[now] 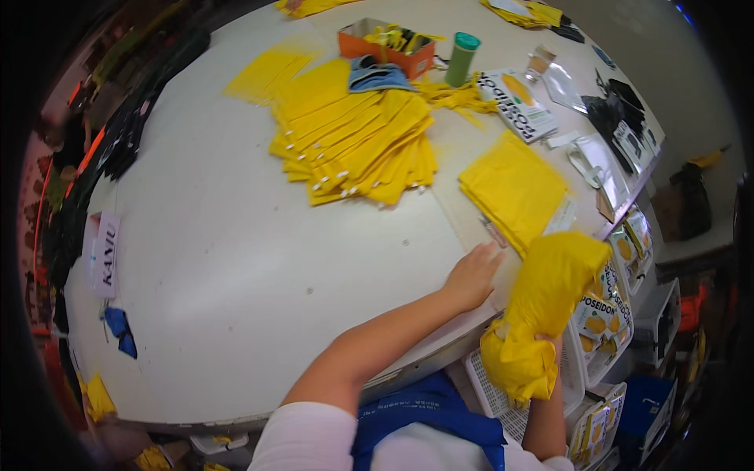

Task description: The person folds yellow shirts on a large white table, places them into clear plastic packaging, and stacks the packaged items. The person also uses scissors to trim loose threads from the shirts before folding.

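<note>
My left hand [471, 276] rests flat on the white table [236, 259] near its right edge, fingers spread, holding nothing. My right hand [547, 345] is mostly hidden under a bundle of yellow cloth [542, 310] that it grips and holds up beside the table's edge. Just beyond my left hand lies a neat stack of folded yellow cloth [514, 188]. A fanned pile of yellow cloth pieces with white tags [357, 141] sits farther back at the table's middle.
An orange box [385, 43], a green-capped bottle [462, 59] and a printed packet [518, 102] stand at the back. White baskets [503, 392] with packaged items [601, 314] sit below the right edge. Dark clothes [133, 125] hang over the left rim.
</note>
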Motion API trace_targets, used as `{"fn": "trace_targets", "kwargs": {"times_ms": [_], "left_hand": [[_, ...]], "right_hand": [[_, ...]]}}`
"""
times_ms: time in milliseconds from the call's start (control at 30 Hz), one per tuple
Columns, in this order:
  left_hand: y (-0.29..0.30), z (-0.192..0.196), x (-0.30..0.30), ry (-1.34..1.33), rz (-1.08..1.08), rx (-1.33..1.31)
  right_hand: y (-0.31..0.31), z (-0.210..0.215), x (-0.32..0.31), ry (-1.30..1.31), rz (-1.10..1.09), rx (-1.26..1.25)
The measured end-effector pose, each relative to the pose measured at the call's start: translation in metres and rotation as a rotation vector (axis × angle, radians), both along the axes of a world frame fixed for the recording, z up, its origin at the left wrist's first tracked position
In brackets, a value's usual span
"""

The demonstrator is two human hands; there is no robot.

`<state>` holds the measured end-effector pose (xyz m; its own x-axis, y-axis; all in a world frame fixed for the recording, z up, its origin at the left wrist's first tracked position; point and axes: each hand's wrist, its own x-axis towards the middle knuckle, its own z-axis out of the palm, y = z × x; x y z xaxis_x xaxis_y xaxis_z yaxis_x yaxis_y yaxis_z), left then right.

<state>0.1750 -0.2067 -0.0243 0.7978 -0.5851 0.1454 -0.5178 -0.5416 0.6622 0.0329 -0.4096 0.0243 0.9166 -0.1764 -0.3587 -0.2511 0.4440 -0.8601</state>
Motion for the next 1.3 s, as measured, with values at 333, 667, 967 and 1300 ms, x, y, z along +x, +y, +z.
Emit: {"fn": "trace_targets", "kwargs": {"times_ms": [333,667,967,1300], "left_hand": [[-0.159,-0.046,0.113,-0.268,-0.49,0.361],[-0.092,0.141,0.234,-1.009,-0.1,-0.022],[0.249,0.243,0.046,-1.149,0.084,0.216],[0.38,0.019,-0.276,-0.045,0.365,0.587]], "right_hand": [[-0.046,0.007,-0.108,0.155,-0.469,0.093],[-0.062,0.012,-0.093,0.142,-0.466,0.092],[-0.032,0.037,-0.004,0.032,-0.168,0.015],[0.186,0.097,0.096,-0.138,0.79,-0.468]]}}
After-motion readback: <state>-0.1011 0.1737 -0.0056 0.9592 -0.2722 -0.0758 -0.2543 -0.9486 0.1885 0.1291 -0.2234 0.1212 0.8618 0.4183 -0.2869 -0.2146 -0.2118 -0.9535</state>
